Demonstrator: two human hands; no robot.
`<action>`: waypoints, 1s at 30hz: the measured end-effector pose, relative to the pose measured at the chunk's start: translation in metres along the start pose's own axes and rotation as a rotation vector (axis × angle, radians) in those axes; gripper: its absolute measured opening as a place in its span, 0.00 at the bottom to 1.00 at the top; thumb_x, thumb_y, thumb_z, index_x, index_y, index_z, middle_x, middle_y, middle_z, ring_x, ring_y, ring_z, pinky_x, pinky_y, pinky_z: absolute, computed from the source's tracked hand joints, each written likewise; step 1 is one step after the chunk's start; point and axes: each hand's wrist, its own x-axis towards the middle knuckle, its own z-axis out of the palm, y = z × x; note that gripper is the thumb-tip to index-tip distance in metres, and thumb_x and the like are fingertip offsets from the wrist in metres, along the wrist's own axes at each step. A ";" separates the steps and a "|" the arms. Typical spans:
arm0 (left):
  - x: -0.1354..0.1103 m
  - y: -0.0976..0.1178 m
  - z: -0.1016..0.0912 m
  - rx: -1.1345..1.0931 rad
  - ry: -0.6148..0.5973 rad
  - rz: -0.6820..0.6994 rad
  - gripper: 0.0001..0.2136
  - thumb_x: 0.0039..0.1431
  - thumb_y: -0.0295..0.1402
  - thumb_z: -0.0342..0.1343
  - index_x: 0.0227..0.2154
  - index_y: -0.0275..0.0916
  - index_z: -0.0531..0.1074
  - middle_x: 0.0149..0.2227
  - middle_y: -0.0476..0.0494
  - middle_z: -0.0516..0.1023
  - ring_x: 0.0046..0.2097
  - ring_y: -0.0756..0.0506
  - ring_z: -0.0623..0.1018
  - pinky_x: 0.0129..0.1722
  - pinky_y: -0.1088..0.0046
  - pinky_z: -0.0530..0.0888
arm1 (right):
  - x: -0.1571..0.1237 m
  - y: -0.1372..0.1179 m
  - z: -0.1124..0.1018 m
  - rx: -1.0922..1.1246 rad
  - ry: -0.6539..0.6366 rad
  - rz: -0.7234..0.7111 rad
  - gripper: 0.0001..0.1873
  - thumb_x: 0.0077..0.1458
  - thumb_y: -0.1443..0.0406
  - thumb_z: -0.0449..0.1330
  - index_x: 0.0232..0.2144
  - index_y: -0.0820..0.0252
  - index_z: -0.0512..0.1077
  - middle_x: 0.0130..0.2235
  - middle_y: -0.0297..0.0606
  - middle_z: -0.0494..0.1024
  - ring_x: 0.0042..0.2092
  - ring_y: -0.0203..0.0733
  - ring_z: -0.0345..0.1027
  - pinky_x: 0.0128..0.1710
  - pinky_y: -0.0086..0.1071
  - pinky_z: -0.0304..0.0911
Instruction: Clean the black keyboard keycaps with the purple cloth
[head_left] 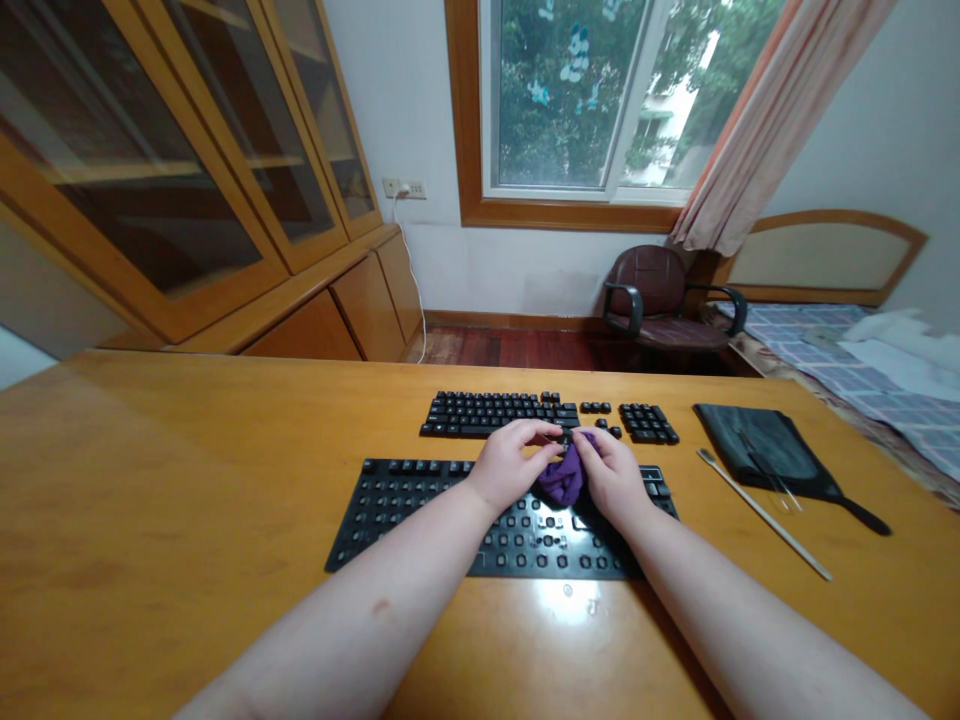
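Observation:
Both hands meet above a black keyboard base (517,560), whose key switches show without most of their caps. My left hand (514,460) is closed, thumb and fingers pinching a small black keycap (567,436) at their tips. A bunched purple cloth (562,482) hangs from my right hand (611,475), which grips it with thumb and fingers against the keycap. Just beyond the hands, loose black keycaps (487,408) lie in keyboard order, with a number-pad group (649,423) at their right. My wrists and the cloth hide part of the base.
To the right on the wooden desk (187,500) lie a long thin brush (765,513), a black pouch (772,450) and a wire keycap puller (776,480) on its edge. Beyond the desk stand a glass-door cabinet (330,290), an armchair (652,285) and a bed (795,325).

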 end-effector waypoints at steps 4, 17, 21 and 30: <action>-0.001 0.002 -0.001 0.012 -0.041 -0.004 0.14 0.47 0.32 0.63 0.39 0.38 0.71 0.40 0.44 0.75 0.36 0.48 0.76 0.40 0.68 0.75 | 0.000 0.001 0.000 -0.026 -0.008 -0.025 0.14 0.57 0.57 0.51 0.32 0.60 0.72 0.32 0.39 0.77 0.35 0.44 0.70 0.36 0.34 0.64; -0.001 0.004 0.000 0.057 -0.029 0.014 0.11 0.52 0.28 0.57 0.40 0.39 0.69 0.40 0.46 0.74 0.37 0.49 0.74 0.39 0.71 0.73 | 0.000 0.003 0.001 -0.037 -0.023 -0.043 0.13 0.56 0.58 0.52 0.32 0.58 0.73 0.33 0.39 0.78 0.36 0.45 0.71 0.37 0.36 0.65; -0.001 0.004 -0.001 0.070 -0.026 0.010 0.11 0.52 0.28 0.57 0.40 0.39 0.70 0.40 0.47 0.74 0.36 0.49 0.73 0.39 0.71 0.73 | 0.000 0.002 0.000 -0.043 -0.034 -0.044 0.12 0.56 0.59 0.52 0.33 0.59 0.72 0.33 0.40 0.78 0.36 0.45 0.71 0.37 0.36 0.65; 0.000 0.003 0.000 0.063 -0.040 -0.029 0.10 0.53 0.29 0.55 0.40 0.40 0.70 0.40 0.47 0.74 0.37 0.49 0.73 0.40 0.71 0.72 | 0.000 0.001 0.001 -0.047 -0.037 -0.044 0.13 0.56 0.58 0.52 0.33 0.59 0.72 0.34 0.40 0.78 0.37 0.45 0.71 0.38 0.35 0.64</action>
